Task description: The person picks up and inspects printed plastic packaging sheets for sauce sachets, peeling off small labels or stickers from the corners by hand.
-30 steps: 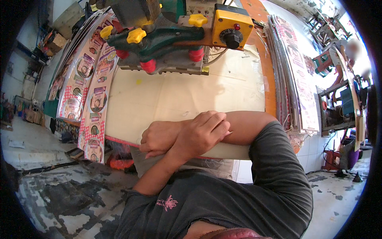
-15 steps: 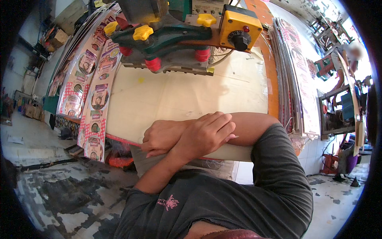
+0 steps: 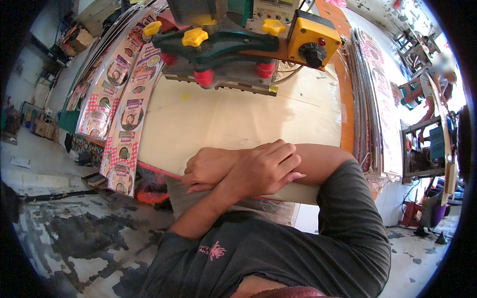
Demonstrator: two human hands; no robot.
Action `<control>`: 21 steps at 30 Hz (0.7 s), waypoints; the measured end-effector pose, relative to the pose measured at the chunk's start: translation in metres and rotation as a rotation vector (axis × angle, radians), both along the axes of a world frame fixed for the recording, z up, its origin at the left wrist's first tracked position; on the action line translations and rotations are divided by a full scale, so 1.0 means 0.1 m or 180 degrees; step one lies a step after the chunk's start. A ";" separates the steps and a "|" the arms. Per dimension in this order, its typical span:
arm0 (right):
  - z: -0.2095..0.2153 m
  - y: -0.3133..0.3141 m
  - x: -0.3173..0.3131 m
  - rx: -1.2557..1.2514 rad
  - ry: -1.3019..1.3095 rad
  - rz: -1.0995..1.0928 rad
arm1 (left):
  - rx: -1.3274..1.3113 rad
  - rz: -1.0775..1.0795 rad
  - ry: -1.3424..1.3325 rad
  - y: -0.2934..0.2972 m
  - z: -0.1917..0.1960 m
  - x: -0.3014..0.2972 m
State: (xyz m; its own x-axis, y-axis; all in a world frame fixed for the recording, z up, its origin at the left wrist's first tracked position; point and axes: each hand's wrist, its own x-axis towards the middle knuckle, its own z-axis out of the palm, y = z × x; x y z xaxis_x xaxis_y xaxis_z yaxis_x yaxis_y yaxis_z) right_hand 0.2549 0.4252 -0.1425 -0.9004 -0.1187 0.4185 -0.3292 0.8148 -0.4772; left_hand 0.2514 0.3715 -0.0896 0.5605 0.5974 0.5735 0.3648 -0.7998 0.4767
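My arms lie crossed at the near edge of a cream-covered worktable (image 3: 233,116). My left hand (image 3: 272,168) rests on top of my right forearm, its fingers curled in and nothing seen in them. Farther left, my right hand (image 3: 202,166) lies at the table's front edge, fingers loosely folded; their tips are partly hidden and no object shows there. Beyond the hands stands a machine with a dark green arm (image 3: 218,49), yellow star knobs (image 3: 195,37) and red collars. A yellow control box (image 3: 314,39) with a black dial is beside it.
Printed plastic sheets (image 3: 130,114) are stacked along the left side and hang over the front edge. Another tall stack of sheets (image 3: 372,99) stands at the right. Another person (image 3: 439,82) is at a bench at the far right.
The whole view has shifted slightly, so the table and machine sit a little lower and to the right. My crossed arms keep the same pose.
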 end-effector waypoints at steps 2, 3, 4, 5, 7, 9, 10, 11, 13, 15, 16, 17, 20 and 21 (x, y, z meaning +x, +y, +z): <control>0.00 0.00 -0.02 -0.0010 -0.0016 0.0001 | 0.0125 0.0012 -0.0077 0.01 -0.03 0.01; 0.00 -0.01 -0.04 -0.0035 -0.0034 0.0013 | 0.0188 0.0033 -0.0110 0.01 -0.04 0.01; 0.01 -0.01 -0.05 -0.0042 -0.0046 0.0019 | 0.0251 0.0036 -0.0063 -0.01 -0.04 0.00; 0.01 -0.01 -0.06 -0.0047 -0.0065 0.0025 | 0.0314 0.0040 -0.0019 -0.04 -0.05 -0.01; 0.03 -0.02 -0.09 -0.0079 -0.0099 0.0015 | 0.0431 0.0046 -0.0004 -0.06 -0.07 -0.03; 0.08 -0.03 -0.09 -0.0059 -0.0162 -0.0038 | 0.0543 0.0038 -0.0073 -0.07 -0.09 -0.05; 0.10 -0.04 -0.08 -0.0048 -0.0192 -0.0062 | 0.0590 0.0074 -0.0115 -0.08 -0.10 -0.05; 0.10 -0.03 -0.08 0.0004 -0.0180 -0.0069 | 0.0648 0.0093 -0.0167 -0.08 -0.10 -0.04; 0.10 -0.04 -0.09 0.0109 -0.0152 -0.0084 | 0.0627 0.0084 -0.0247 -0.11 -0.11 -0.08; 0.07 -0.07 -0.11 0.0159 -0.0166 -0.0139 | 0.0474 0.0039 -0.0330 -0.16 -0.13 -0.11; 0.06 -0.08 -0.11 0.0184 -0.0172 -0.0171 | 0.0479 0.0035 -0.0404 -0.19 -0.13 -0.14; 0.11 -0.08 -0.11 0.0165 -0.0281 -0.0173 | 0.0485 0.0025 -0.0477 -0.23 -0.13 -0.18; 0.24 -0.07 -0.09 0.0027 -0.0509 -0.0167 | 0.0675 0.0310 -0.0683 -0.40 -0.10 -0.39; 0.25 -0.07 -0.09 -0.0084 -0.0518 -0.0153 | 0.0759 0.0456 -0.0739 -0.49 -0.09 -0.51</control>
